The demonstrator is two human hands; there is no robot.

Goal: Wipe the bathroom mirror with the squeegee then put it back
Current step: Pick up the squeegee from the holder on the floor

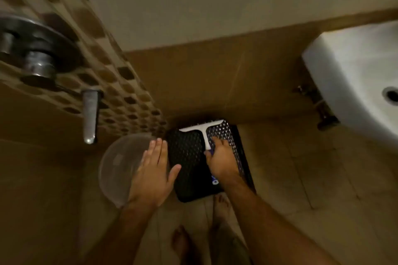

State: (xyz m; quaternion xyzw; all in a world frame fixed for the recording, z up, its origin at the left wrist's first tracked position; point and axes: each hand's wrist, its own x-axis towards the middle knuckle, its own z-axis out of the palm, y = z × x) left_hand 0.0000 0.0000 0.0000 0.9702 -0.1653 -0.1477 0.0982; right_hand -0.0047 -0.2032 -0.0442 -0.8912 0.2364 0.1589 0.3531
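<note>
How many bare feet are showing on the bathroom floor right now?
2: left foot at the bottom centre, right foot just below the black stool; both are dim and partly hidden.

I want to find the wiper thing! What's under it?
The squeegee lies on a black perforated stool. The right hand covers its handle end, and whatever is beneath the stool is hidden.

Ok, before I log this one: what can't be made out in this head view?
- Mirror: nowhere in the head view, so wiping progress cannot be judged.
- Squeegee handle end: covered by the right hand, whose fingers close on it.
- Black stool: its near right part is hidden under the right hand and forearm.
- Sink: cut off by the right edge.
- Clear bowl: partly behind the open left hand; contents unreadable in the dim light.
</note>
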